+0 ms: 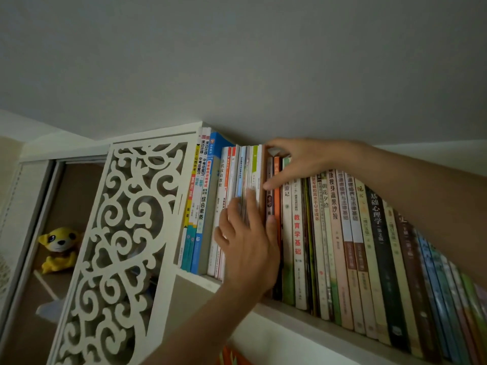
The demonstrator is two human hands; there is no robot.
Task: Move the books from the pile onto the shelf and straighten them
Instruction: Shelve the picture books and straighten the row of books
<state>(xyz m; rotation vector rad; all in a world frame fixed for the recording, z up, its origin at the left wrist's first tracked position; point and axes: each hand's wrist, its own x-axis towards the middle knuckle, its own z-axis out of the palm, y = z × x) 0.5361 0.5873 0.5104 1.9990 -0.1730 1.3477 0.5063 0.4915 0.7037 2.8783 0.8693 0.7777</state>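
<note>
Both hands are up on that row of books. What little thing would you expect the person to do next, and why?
Probably push the orange book and its thin neighbours back until the spines line up. The left hand lies flat against the spines, while the right hand grips those books' tops, and they sit lower and less evenly than the row beside them.

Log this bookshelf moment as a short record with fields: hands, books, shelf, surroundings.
left hand: flat, fingers straight, pressing on the book spines
right hand: reaching over the tops of the books, thumb on a spine
books: one row, standing, spines out, leaning
shelf: white
carved panel: white scrollwork, left of the books
plush toy: yellow, far left
</note>
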